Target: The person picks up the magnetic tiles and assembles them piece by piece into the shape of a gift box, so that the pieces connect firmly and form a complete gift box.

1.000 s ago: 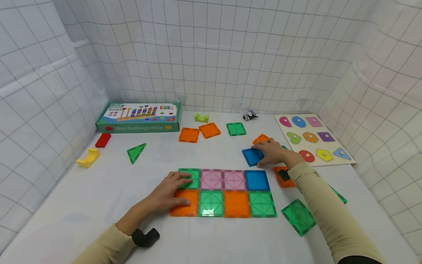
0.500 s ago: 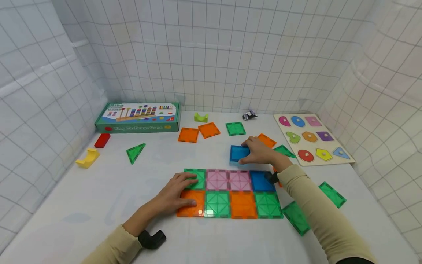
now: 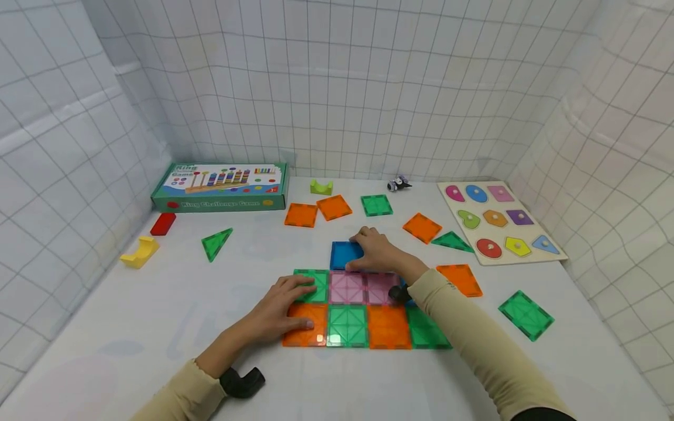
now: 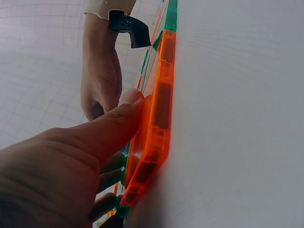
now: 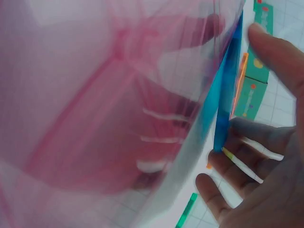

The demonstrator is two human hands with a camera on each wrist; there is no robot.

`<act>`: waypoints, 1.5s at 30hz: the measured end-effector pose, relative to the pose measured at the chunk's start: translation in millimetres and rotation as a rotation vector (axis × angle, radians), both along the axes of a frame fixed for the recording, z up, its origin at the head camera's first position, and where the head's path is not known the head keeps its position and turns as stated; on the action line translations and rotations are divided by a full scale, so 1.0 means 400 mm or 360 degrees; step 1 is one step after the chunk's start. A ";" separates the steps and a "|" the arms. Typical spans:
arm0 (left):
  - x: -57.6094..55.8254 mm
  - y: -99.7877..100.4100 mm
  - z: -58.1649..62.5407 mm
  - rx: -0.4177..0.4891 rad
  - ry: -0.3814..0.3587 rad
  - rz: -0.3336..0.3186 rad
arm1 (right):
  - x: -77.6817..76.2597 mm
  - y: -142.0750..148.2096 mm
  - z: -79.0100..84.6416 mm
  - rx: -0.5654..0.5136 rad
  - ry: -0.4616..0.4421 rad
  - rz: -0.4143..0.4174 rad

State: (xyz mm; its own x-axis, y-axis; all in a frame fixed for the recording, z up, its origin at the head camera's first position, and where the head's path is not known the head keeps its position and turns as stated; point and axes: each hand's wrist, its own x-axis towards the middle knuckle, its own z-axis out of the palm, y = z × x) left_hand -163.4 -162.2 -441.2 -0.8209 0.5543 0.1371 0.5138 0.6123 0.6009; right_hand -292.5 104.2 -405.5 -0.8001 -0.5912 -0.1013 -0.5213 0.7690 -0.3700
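My left hand rests with extended fingers on the left end of a two-row block of magnetic tiles. Its fingers lie over a green tile, its thumb over an orange tile. In the left wrist view, the thumb presses the edge of that orange tile. My right hand holds a blue square tile between thumb and fingers, right at the far edge of a pink tile. From the right wrist, the blue tile appears edge-on beside the fingers. My right forearm hides part of the block's right end.
Loose orange tiles and a green triangle lie to the right, near a shape puzzle board. A green tile is farther right. A ring game box stands at back left, with a yellow arch block nearby.
My right hand has brought the blue tile leftward from near the loose orange tile to the block's far edge. The left hand and the block shifted slightly right, then stayed still.
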 end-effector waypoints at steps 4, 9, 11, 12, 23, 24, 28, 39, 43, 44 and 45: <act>0.001 -0.001 0.001 0.0006 0.0026 -0.0012 | -0.029 0.032 0.009 -0.0017 0.0048 -0.0128; 0.003 -0.001 0.004 0.0009 0.0039 -0.0023 | -0.087 0.171 0.006 0.0086 0.0167 -0.0615; 0.003 -0.002 0.004 0.0004 0.0035 -0.0021 | -0.101 0.233 -0.001 0.0158 0.0145 -0.0770; 0.003 -0.002 0.005 0.0002 0.0031 -0.0021 | -0.106 0.259 -0.004 0.0189 0.0115 -0.0830; -0.008 -0.006 0.006 -0.0037 -0.0001 -0.0025 | -0.114 0.307 -0.013 0.0196 0.0028 -0.0684; -0.009 -0.008 0.006 -0.0039 -0.0003 -0.0023 | -0.108 0.293 -0.013 0.0160 0.0029 -0.0623; -0.015 -0.013 0.005 -0.0043 -0.0007 -0.0022 | -0.073 0.238 -0.007 0.0013 -0.0007 -0.0337; -0.017 -0.014 0.009 -0.0064 0.0029 -0.0031 | -0.004 0.211 0.005 -0.0056 -0.0088 -0.0049; -0.016 -0.027 0.010 -0.0105 0.0042 0.0005 | 0.032 0.278 0.024 -0.0159 -0.0067 -0.0139; -0.015 -0.030 0.010 -0.0105 0.0041 0.0019 | 0.044 0.303 0.029 -0.0147 -0.0053 -0.0170; -0.014 -0.034 0.011 -0.0104 0.0041 0.0035 | 0.058 0.330 0.031 -0.0118 -0.0032 -0.0198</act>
State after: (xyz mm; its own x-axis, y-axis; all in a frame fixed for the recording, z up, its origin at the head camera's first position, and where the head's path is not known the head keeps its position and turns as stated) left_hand -169.1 -175.8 -437.0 -0.8296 0.5448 0.1225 0.5148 0.6611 0.5458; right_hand -269.3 236.2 -393.1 -0.8660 -0.4939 -0.0781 -0.4154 0.7975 -0.4375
